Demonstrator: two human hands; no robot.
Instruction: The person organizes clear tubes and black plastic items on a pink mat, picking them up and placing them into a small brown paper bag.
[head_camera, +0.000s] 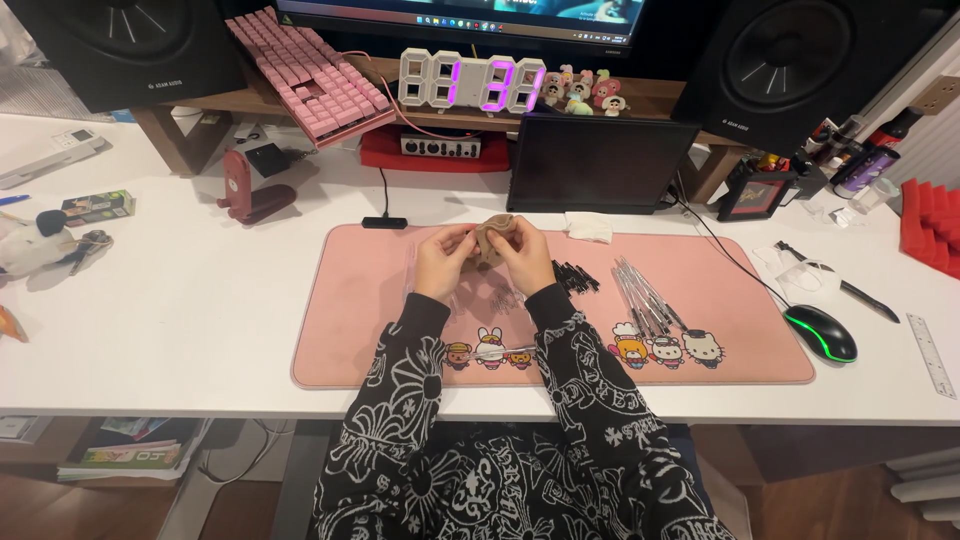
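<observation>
Pinching a small tan pouch (494, 240) between them, both hands' fingers (462, 238) grip it closed.

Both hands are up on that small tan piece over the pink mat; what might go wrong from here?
1. The tan piece is pinched only at the fingertips of the left hand and right hand, so it may slip onto the pink mat.
2. The loose clear pens and small black parts lie just beside the right forearm; a sweep might scatter them.
3. A clear pen lies between the sleeves and may get nudged.
</observation>
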